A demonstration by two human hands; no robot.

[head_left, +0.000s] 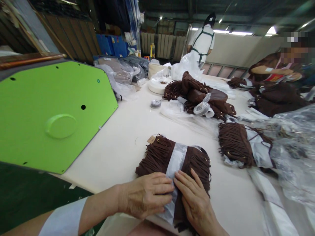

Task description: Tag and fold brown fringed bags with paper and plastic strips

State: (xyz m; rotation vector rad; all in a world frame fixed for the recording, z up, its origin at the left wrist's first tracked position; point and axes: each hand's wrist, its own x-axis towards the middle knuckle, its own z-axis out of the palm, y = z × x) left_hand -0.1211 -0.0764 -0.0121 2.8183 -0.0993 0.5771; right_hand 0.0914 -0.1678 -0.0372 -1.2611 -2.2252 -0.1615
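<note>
A dark brown fringed bag [159, 152] lies on the white table right in front of me, with gold eyelets and a small tan tag at its far left corner. A whitish translucent wrapping strip [177, 157] runs across its middle. My left hand [145, 195] rests on the strip and the bag's near left part, fingers laid together. On the right side, my right hand [194, 200] lies flat over the bag and the strip's edge, fingers stretched out. Both hands' fingertips almost meet over the strip. The bag's near edge is partly hidden by the hands.
Another wrapped fringed bag [235, 144] lies to the right beside clear plastic [292, 154]. Farther back are a pile of brown bags [197, 95] and a tape roll [156, 104]. A green panel [73, 95] stands at left. One person [203, 41] stands behind; another works at right.
</note>
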